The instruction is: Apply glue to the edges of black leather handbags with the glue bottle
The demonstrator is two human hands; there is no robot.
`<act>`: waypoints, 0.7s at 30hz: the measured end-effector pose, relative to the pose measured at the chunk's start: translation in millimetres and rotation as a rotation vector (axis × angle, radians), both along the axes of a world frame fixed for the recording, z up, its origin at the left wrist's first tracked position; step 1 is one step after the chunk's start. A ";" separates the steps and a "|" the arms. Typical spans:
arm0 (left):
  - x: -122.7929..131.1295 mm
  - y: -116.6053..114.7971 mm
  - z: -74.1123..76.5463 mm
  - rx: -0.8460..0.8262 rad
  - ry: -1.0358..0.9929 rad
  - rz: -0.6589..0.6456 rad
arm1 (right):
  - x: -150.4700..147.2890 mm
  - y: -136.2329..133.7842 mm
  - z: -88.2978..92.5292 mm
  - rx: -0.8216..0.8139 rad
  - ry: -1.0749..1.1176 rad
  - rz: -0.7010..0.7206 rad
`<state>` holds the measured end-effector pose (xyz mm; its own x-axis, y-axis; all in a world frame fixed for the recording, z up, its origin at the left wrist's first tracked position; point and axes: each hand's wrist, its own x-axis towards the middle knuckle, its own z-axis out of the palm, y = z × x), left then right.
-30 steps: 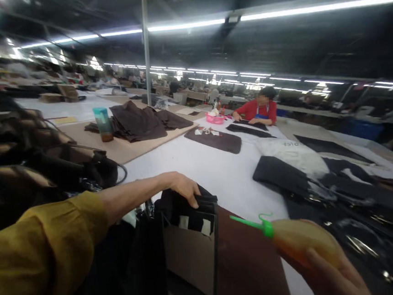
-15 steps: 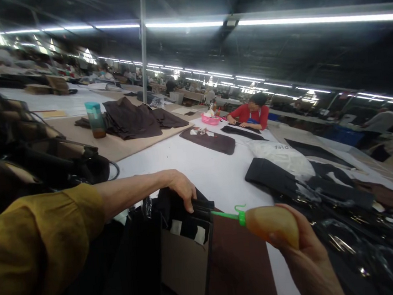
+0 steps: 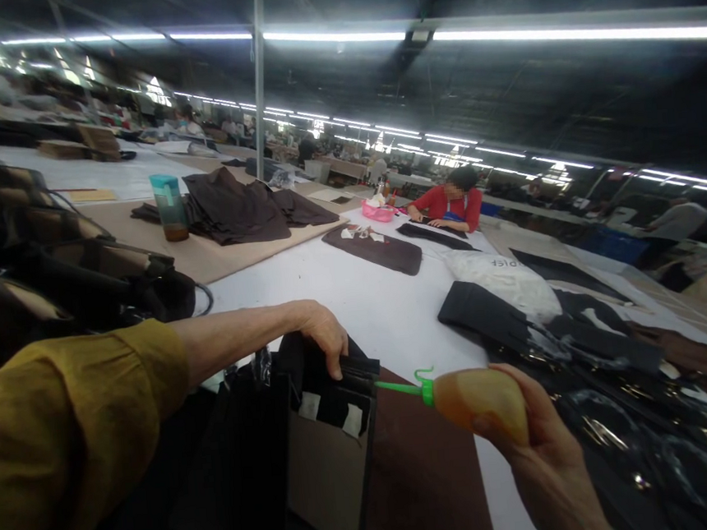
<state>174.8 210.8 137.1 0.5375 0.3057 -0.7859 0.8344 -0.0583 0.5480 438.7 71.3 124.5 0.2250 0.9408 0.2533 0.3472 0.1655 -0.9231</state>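
Note:
My right hand [image 3: 536, 414] is wrapped round a yellowish glue bottle [image 3: 480, 402] with a green cap and a long thin green nozzle. The nozzle's tip meets the edge of a black bag [image 3: 241, 464] standing in front of me. My left hand [image 3: 322, 334] grips the bag's upper black flap, fingers bent over it and the thumb on the near side; some fingertips are hidden. Inside the bag show a beige lining [image 3: 325, 474] and white patches [image 3: 351, 420]. A dark brown sheet [image 3: 427, 473] lies beside the bag.
Black bags [image 3: 616, 432] with metal fittings lie at right, near a white plastic bag [image 3: 503, 281]. More bags [image 3: 50, 267] are stacked at left. A teal-lidded bottle [image 3: 168, 207] stands by dark cloth [image 3: 237, 209]. Across the table, a person in red [image 3: 447, 203] works near a pink basket [image 3: 378, 212].
The glue bottle and my right hand have shifted slightly left, the nozzle staying at the flap's edge. My left hand keeps its hold, and the view has moved a little.

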 end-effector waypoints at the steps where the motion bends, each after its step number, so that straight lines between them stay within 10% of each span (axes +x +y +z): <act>1: 0.1 0.0 -0.1 0.018 0.002 -0.007 | 0.1 0.3 -0.6 0.003 0.010 0.000; 21: -1.7 3.0 -3.2 0.074 0.025 -0.048 | 6.8 -3.0 -29.0 -0.062 0.046 0.050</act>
<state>173.0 213.8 133.9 0.5331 0.3379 -0.7757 0.8433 -0.1377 0.5195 445.4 68.3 95.5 0.1870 0.9647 0.1852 0.2972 0.1241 -0.9467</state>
